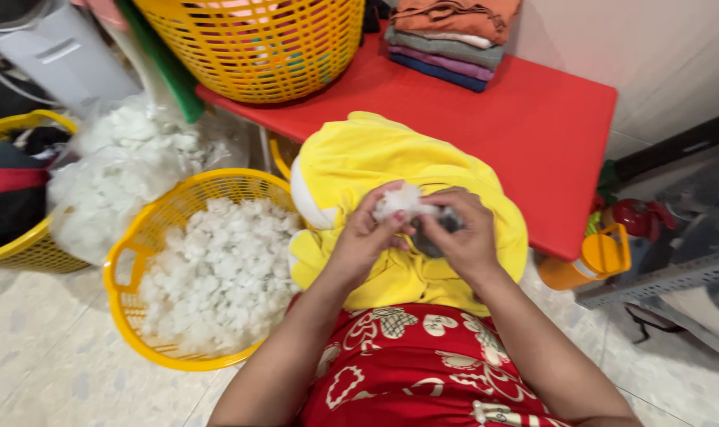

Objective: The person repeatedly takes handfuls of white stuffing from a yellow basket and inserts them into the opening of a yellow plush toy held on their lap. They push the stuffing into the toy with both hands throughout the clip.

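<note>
A limp yellow plush toy cover lies across my lap and against the edge of the red table. My left hand pinches a tuft of white stuffing over the cover. My right hand grips the cover's fabric at a dark opening just beside the tuft, fingers curled. Both hands touch each other at the tuft. A yellow basket full of white stuffing stands on the floor at my left.
A clear plastic bag of more stuffing sits behind the basket. A tall yellow laundry basket and a stack of folded clothes rest on the table. Another yellow basket with dark clothes is far left. An orange jug stands right.
</note>
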